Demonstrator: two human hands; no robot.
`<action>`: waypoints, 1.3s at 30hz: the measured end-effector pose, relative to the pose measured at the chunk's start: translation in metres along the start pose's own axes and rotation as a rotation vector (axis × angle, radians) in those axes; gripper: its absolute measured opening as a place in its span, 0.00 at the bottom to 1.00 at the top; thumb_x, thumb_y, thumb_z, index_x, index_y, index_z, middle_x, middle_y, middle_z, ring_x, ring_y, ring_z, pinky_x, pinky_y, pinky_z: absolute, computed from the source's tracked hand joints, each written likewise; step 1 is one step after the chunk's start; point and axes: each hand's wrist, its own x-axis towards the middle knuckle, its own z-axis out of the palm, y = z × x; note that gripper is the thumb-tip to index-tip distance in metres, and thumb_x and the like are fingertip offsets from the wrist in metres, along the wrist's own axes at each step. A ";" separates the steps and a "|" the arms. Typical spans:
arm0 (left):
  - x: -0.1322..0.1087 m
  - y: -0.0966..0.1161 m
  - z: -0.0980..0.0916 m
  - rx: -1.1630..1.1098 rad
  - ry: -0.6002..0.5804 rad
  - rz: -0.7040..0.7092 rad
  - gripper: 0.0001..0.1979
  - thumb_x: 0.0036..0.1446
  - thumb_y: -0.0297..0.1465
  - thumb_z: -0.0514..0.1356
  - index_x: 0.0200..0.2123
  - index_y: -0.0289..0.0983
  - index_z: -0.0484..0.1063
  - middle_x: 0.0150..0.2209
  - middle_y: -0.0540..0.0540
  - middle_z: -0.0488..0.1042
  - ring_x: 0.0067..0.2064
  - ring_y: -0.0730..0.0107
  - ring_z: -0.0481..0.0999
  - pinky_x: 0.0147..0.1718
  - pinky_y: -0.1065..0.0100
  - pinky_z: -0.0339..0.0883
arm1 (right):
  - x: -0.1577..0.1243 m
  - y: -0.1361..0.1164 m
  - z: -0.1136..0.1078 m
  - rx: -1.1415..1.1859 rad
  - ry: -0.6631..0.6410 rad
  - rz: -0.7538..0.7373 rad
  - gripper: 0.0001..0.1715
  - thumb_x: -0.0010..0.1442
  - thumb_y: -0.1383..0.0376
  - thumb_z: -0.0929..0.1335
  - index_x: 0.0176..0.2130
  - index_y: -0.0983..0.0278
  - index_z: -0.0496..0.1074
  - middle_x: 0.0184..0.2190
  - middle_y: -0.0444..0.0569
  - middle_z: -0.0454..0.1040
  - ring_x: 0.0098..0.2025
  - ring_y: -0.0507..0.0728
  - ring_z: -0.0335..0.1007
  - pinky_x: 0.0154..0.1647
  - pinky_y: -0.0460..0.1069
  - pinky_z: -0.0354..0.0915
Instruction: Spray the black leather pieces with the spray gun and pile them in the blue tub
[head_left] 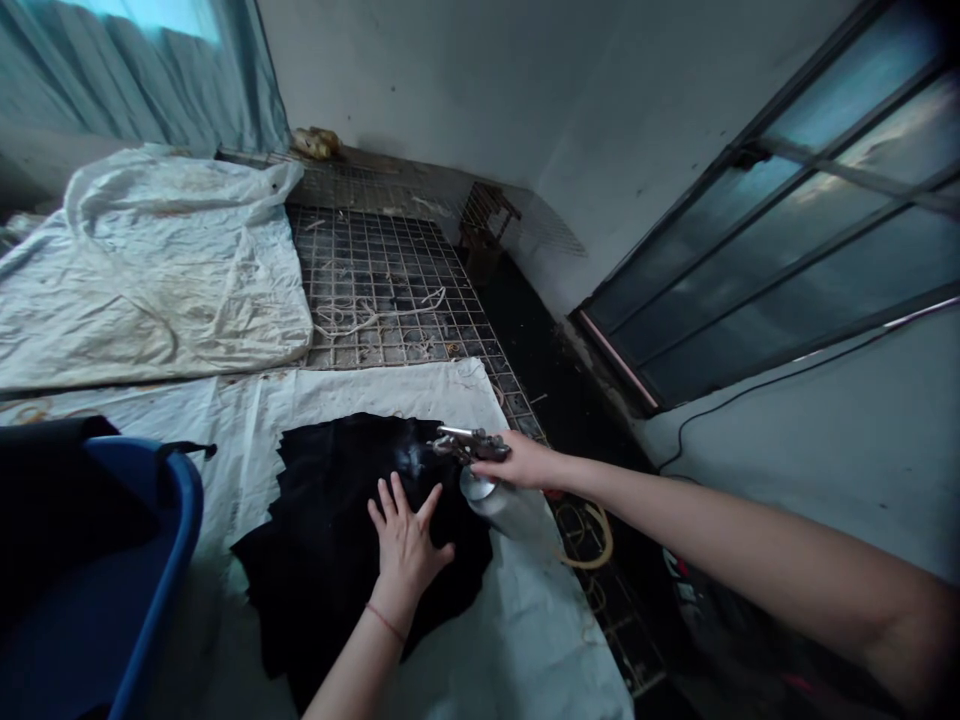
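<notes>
Black hide (330, 560) lies flat on the white sheet (525, 620), towards the sheet's right edge, ragged outline. Its long axis seems to run from near to far.

Left hand (405, 540): palm down on the hide's right half, fingers spread, gripping nothing.

Right hand (521, 462): closed round a spray gun (469, 445), metal cup (499, 505) hanging beneath, at the hide's right edge just beyond the left hand. Nozzle points left across the hide's far part, with a pale mist there.

Blue tub (161, 560) is at the sheet's left edge.
</notes>
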 end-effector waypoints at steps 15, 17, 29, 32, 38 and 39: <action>-0.001 -0.001 0.005 -0.063 0.052 0.006 0.46 0.37 0.50 0.67 0.61 0.56 0.57 0.69 0.40 0.44 0.67 0.31 0.37 0.60 0.38 0.36 | 0.049 0.019 -0.031 -0.126 -0.064 -0.010 0.13 0.52 0.59 0.68 0.24 0.68 0.71 0.18 0.42 0.70 0.22 0.50 0.63 0.25 0.44 0.58; 0.000 -0.001 0.006 -0.067 0.055 -0.006 0.46 0.36 0.50 0.68 0.61 0.56 0.58 0.69 0.39 0.44 0.67 0.31 0.38 0.60 0.38 0.36 | 0.050 0.021 -0.032 -0.145 -0.053 -0.040 0.12 0.51 0.60 0.69 0.25 0.68 0.72 0.19 0.42 0.70 0.23 0.51 0.63 0.26 0.44 0.58; 0.000 0.000 0.008 -0.034 0.049 -0.006 0.47 0.35 0.51 0.68 0.61 0.56 0.58 0.68 0.41 0.45 0.67 0.31 0.37 0.60 0.38 0.36 | 0.072 0.015 -0.048 -0.171 -0.088 -0.036 0.12 0.50 0.61 0.69 0.23 0.67 0.72 0.18 0.42 0.71 0.21 0.50 0.63 0.24 0.44 0.57; 0.000 0.000 0.009 -0.029 0.044 -0.012 0.47 0.35 0.51 0.68 0.61 0.55 0.58 0.68 0.40 0.45 0.67 0.32 0.37 0.60 0.37 0.36 | 0.079 0.014 -0.051 -0.191 -0.125 0.002 0.12 0.50 0.60 0.70 0.22 0.66 0.72 0.17 0.42 0.70 0.20 0.49 0.62 0.22 0.44 0.57; 0.001 0.000 0.009 -0.026 0.035 -0.020 0.45 0.37 0.51 0.67 0.61 0.56 0.58 0.69 0.40 0.45 0.67 0.31 0.39 0.59 0.37 0.35 | 0.085 0.018 -0.050 -0.194 -0.122 -0.004 0.12 0.50 0.61 0.69 0.22 0.67 0.72 0.18 0.42 0.70 0.20 0.50 0.62 0.23 0.44 0.57; 0.002 0.000 0.009 -0.020 0.027 -0.025 0.46 0.37 0.51 0.67 0.61 0.56 0.57 0.68 0.40 0.45 0.67 0.31 0.39 0.59 0.36 0.35 | 0.084 0.018 -0.049 -0.192 -0.111 -0.001 0.12 0.51 0.61 0.69 0.22 0.67 0.71 0.18 0.43 0.70 0.20 0.50 0.62 0.24 0.44 0.57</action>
